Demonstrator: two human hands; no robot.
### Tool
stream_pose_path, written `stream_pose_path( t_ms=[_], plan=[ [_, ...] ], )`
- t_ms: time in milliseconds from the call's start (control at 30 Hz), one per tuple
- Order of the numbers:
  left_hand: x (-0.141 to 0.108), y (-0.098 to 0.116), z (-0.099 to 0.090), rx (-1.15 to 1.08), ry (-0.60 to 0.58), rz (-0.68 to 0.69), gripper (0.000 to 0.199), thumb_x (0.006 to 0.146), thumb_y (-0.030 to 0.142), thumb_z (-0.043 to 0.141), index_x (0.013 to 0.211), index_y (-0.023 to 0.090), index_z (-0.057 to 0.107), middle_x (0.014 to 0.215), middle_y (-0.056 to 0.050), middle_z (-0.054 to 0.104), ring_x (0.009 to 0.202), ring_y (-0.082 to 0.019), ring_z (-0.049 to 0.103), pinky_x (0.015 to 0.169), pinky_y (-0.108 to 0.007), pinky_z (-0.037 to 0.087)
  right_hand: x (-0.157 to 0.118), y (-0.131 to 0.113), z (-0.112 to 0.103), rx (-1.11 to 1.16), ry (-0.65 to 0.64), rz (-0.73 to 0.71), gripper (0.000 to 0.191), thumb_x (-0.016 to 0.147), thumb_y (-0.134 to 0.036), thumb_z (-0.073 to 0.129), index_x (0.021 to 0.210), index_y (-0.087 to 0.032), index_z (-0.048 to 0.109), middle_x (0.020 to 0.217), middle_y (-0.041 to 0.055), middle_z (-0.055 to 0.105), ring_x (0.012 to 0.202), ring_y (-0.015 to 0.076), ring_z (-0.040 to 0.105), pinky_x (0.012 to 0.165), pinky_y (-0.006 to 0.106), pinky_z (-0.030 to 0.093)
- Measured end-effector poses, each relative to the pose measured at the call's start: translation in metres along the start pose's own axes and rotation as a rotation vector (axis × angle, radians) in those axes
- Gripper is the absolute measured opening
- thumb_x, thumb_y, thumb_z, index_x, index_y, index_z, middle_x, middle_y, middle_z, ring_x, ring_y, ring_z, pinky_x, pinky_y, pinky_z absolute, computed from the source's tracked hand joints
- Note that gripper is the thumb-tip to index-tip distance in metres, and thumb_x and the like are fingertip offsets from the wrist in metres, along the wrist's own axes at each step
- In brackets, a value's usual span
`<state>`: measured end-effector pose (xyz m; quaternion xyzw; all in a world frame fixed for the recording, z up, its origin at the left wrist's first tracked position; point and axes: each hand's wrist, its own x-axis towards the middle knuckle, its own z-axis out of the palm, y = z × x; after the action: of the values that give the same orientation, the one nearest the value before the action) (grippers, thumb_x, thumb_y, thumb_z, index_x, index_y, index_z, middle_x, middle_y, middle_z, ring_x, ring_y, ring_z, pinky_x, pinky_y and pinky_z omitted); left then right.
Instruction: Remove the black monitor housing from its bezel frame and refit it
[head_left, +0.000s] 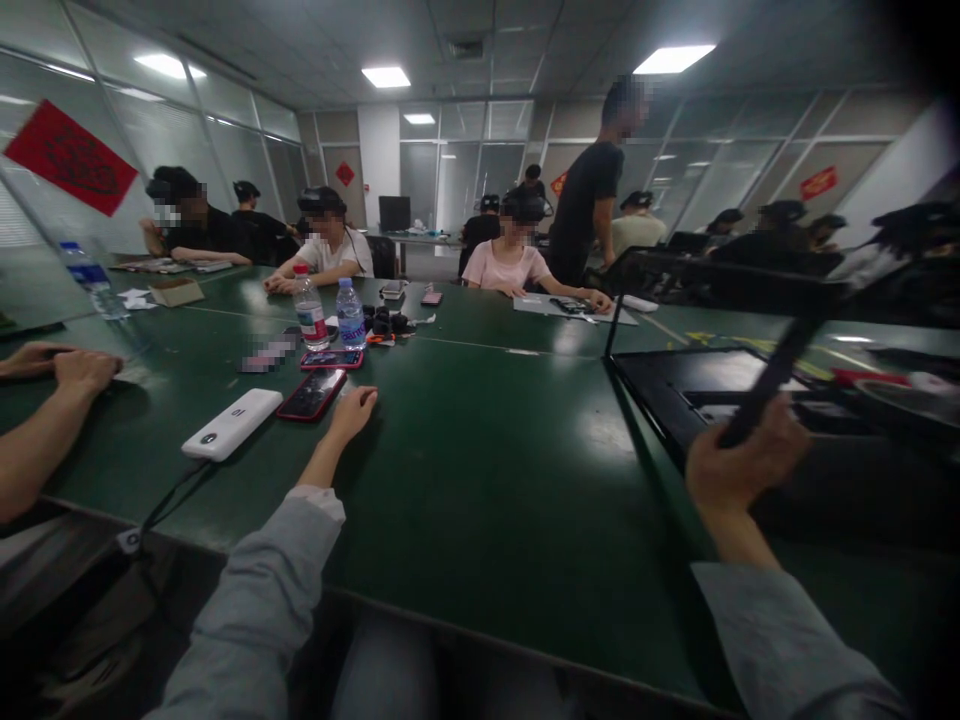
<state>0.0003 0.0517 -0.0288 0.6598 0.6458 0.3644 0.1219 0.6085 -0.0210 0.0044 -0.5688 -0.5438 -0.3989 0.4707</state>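
Observation:
My left hand (352, 412) rests on the green table (480, 480), its fingers curled together and nothing visible in them. Just beside it lies a dark phone in a red case (311, 394). Over at the right, my right hand (750, 455) is wrapped round a dark bar (772, 385) of a raised black frame, which looks like the lid of a black case (652, 385). That case lies on the table with its inside partly showing; motion and shadow blur much of it.
A white power bank (232, 425) with a cable lies left of the phones. Behind stand a red-capped bottle (310, 315) and a blue-capped bottle (351, 318). Another person's hands (82, 368) rest at the left edge. Several people sit across the table.

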Motion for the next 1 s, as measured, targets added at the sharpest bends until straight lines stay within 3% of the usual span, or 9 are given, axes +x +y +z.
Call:
stream_pose_path(
  t_ms=[67,133,267,400,467,633,733,833,1000],
  plan=[
    [0.0,0.001,0.0,-0.016,0.007,-0.013,0.034,0.097,0.034,0.05,0.122,0.018,0.067,0.122,-0.011,0.071,0.11,-0.023,0.067,0.099,-0.037,0.051,0.004,-0.026,0.004,0.015,-0.073,-0.144,0.069,0.089,-0.025,0.051,0.154,-0.013,0.031,0.124,0.0244,0.057,0.12,0.037,0.052,0.099,0.06,0.042],
    [-0.001,0.003,0.0,-0.064,0.023,-0.027,0.036,0.098,0.035,0.049,0.127,0.018,0.063,0.121,-0.011,0.071,0.109,-0.022,0.067,0.098,-0.037,0.051,0.007,-0.047,0.005,0.048,-0.107,-0.149,0.064,0.09,-0.028,0.052,0.149,-0.009,0.037,0.116,0.0239,0.06,0.112,0.0346,0.057,0.098,0.055,0.045],
    [-0.005,0.019,-0.002,-0.128,0.105,0.012,0.049,0.1,0.043,0.046,0.141,0.016,0.05,0.124,-0.014,0.067,0.105,-0.022,0.068,0.095,-0.038,0.051,0.011,-0.081,-0.006,0.168,-0.066,0.115,0.07,0.097,-0.036,0.043,0.155,-0.002,0.025,0.118,0.0252,0.063,0.118,0.0328,0.057,0.103,0.051,0.042],
    [-0.011,0.04,-0.009,-0.096,0.349,0.079,0.065,0.097,0.051,0.052,0.149,0.016,0.037,0.146,-0.018,0.052,0.12,-0.025,0.061,0.105,-0.04,0.045,0.009,-0.097,-0.006,0.332,-0.207,0.335,0.072,0.1,-0.042,0.04,0.16,-0.008,0.019,0.096,0.0133,0.07,0.091,0.0256,0.066,0.092,0.044,0.048],
    [-0.013,0.046,-0.013,-0.115,0.411,0.056,0.059,0.1,0.051,0.046,0.147,0.016,0.037,0.141,-0.017,0.056,0.121,-0.025,0.061,0.104,-0.039,0.046,0.005,-0.097,0.001,0.371,-0.285,0.399,0.07,0.1,-0.045,0.04,0.158,-0.01,0.024,0.089,0.0097,0.07,0.079,0.0231,0.066,0.085,0.04,0.05],
    [-0.012,0.044,-0.014,-0.116,0.333,-0.042,0.042,0.103,0.044,0.038,0.136,0.018,0.048,0.118,-0.012,0.071,0.105,-0.025,0.069,0.094,-0.038,0.051,-0.013,-0.079,0.024,0.371,-0.435,0.5,0.064,0.097,-0.047,0.044,0.149,-0.012,0.033,0.091,0.0091,0.069,0.076,0.024,0.066,0.075,0.037,0.05],
    [-0.011,0.038,-0.011,-0.092,0.26,-0.087,0.041,0.102,0.041,0.042,0.136,0.018,0.048,0.119,-0.012,0.071,0.105,-0.026,0.069,0.092,-0.038,0.051,-0.027,-0.065,0.041,0.357,-0.595,0.477,0.066,0.091,-0.043,0.051,0.144,-0.008,0.035,0.094,0.0128,0.067,0.077,0.0263,0.065,0.072,0.037,0.05],
    [-0.011,0.034,-0.007,-0.057,0.211,-0.077,0.041,0.103,0.04,0.039,0.135,0.018,0.052,0.118,-0.012,0.072,0.108,-0.026,0.068,0.092,-0.038,0.051,-0.04,-0.051,0.059,0.327,-0.747,0.388,0.045,0.089,-0.036,0.048,0.126,-0.01,0.051,0.091,0.0142,0.064,0.082,0.0275,0.063,0.076,0.039,0.049],
    [-0.012,0.026,-0.004,0.127,0.138,-0.109,0.039,0.101,0.04,0.042,0.116,0.016,0.068,0.111,-0.015,0.072,0.108,-0.029,0.067,0.093,-0.038,0.05,-0.053,-0.037,0.079,0.156,-0.808,0.216,0.024,0.086,-0.03,0.045,0.093,-0.015,0.062,0.089,0.016,0.06,0.095,0.0318,0.057,0.088,0.047,0.046]
  ],
)
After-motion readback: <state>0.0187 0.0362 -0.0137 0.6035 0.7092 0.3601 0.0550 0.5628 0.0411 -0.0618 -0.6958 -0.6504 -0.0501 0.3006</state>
